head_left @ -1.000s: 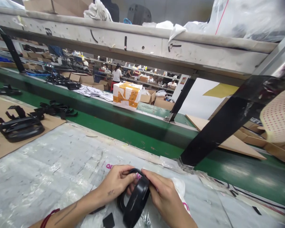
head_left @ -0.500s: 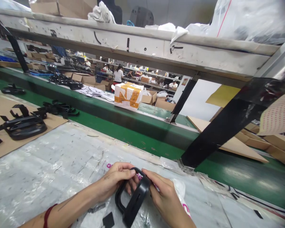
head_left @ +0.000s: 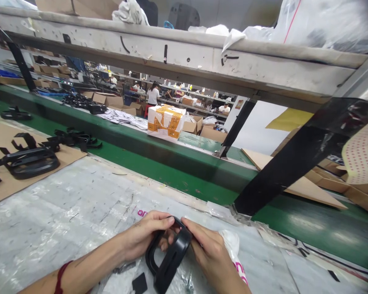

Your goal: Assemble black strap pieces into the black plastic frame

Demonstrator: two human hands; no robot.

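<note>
Tilted a little further since before, the black plastic frame sits at 6 o'clock, clasped by left hand and right hand above the tabletop.

Single head-worn view, facing forward and down, close above the worktable; green conveyor beyond

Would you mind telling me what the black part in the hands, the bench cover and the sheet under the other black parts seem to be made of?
Black part: probably moulded plastic, smooth with a soft sheen. Both hands, left and right, grip it.
Bench cover: clear plastic film, glossy, wrinkled and scratched.
Sheet: brown cardboard, matte, judging by its flat tan surface.
</note>
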